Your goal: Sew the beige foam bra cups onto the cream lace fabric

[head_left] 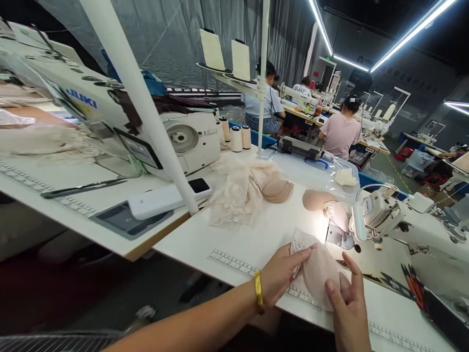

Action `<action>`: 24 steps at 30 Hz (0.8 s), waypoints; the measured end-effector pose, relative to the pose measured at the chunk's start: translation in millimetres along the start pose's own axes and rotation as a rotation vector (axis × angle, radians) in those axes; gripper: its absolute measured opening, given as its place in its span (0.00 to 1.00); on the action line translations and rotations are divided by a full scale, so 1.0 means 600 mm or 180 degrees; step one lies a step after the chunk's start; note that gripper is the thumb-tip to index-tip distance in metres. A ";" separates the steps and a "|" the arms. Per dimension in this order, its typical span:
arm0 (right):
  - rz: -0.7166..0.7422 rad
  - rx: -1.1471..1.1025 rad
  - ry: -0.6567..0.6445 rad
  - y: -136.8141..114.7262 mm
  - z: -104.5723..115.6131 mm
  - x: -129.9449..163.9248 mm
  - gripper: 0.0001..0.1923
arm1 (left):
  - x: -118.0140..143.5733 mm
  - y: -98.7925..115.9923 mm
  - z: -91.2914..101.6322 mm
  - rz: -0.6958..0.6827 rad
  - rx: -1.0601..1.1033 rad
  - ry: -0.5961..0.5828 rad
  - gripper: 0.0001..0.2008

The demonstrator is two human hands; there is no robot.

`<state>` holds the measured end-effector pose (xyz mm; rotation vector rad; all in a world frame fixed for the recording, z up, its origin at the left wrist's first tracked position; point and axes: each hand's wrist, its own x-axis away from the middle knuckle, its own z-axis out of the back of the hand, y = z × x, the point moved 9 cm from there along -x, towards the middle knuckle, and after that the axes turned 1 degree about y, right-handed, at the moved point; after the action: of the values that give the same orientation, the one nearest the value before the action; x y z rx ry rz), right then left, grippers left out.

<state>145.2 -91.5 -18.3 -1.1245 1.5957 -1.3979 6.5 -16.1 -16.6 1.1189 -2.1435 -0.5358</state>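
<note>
Both my hands hold one pale pink padded cup with a lace piece (318, 268) just above the white table's front edge. My left hand (282, 275), with a gold bangle on the wrist, pinches its left side. My right hand (348, 305) grips its lower right edge, fingers curled over it. Right of the piece stands a white sewing machine (388, 215) with its lamp lighting the needle plate (339, 235). A heap of beige lace (238, 193) and a stack of tan cups (277, 189) lie further back on the table.
A second white sewing machine (110, 115) stands on the neighbouring table at left, with a phone (200, 186) by a white post. Thread cones (236, 138) sit at the back. Two people (340, 132) sit at machines further away. A printed ruler (234, 261) runs along the table edge.
</note>
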 end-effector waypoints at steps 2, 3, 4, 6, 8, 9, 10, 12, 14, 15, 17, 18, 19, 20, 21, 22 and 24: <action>-0.0051 -0.0024 0.0154 -0.003 0.011 -0.003 0.42 | 0.000 -0.019 -0.007 0.0393 0.0297 -0.0113 0.13; -0.0050 -0.0048 0.0197 -0.004 0.014 -0.005 0.43 | 0.001 -0.027 -0.011 0.0545 0.0468 -0.0171 0.13; -0.0042 -0.0073 0.0221 -0.004 0.016 -0.005 0.43 | 0.002 -0.030 -0.014 0.0615 0.0583 -0.0213 0.13; -0.0057 -0.0121 0.0243 0.002 0.019 -0.005 0.42 | 0.002 -0.028 -0.015 0.0507 0.0568 -0.0215 0.13; -0.0098 -0.0190 0.0215 0.009 0.018 -0.005 0.41 | 0.002 -0.022 -0.012 0.0282 0.0382 -0.0164 0.14; -0.0114 -0.0234 0.0190 0.011 0.017 -0.005 0.41 | 0.002 -0.020 -0.012 0.0206 0.0310 -0.0169 0.15; -0.0129 -0.0280 0.0163 0.013 0.016 -0.005 0.41 | 0.001 -0.019 -0.013 0.0162 0.0267 -0.0185 0.16; -0.0168 -0.0356 0.0115 0.013 0.013 -0.006 0.41 | -0.001 -0.018 -0.012 0.0124 0.0221 -0.0190 0.18; -0.0188 -0.0405 0.0100 0.012 0.011 -0.006 0.41 | -0.003 -0.019 -0.010 0.0124 0.0208 -0.0150 0.19; -0.0191 -0.0419 0.0097 0.011 0.010 -0.006 0.41 | -0.003 -0.019 -0.009 0.0133 0.0225 -0.0128 0.18; -0.0179 -0.0428 0.0098 0.011 0.010 -0.005 0.41 | -0.004 -0.020 -0.008 0.0157 0.0299 -0.0106 0.16; -0.0167 -0.0431 0.0107 0.011 0.010 -0.005 0.41 | -0.004 -0.020 -0.009 0.0169 0.0322 -0.0117 0.16; -0.0157 -0.0437 0.0117 0.012 0.011 -0.006 0.41 | -0.004 -0.021 -0.011 0.0178 0.0322 -0.0138 0.17; -0.0154 -0.0452 0.0119 0.014 0.013 -0.007 0.41 | -0.004 -0.021 -0.013 0.0190 0.0298 -0.0159 0.18; -0.0163 -0.0478 0.0106 0.015 0.014 -0.008 0.42 | -0.005 -0.022 -0.014 0.0207 0.0261 -0.0160 0.19; -0.0187 -0.0513 0.0075 0.016 0.014 -0.010 0.42 | -0.006 -0.023 -0.014 0.0229 0.0228 -0.0133 0.19; -0.0269 -0.0590 -0.0034 0.016 0.013 -0.013 0.42 | -0.009 -0.024 -0.011 0.0270 0.0217 -0.0016 0.16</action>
<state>153.5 -86.9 -29.2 -1.3186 1.7155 -1.3155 22.0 -19.8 -22.8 1.0585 -2.2173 -0.4302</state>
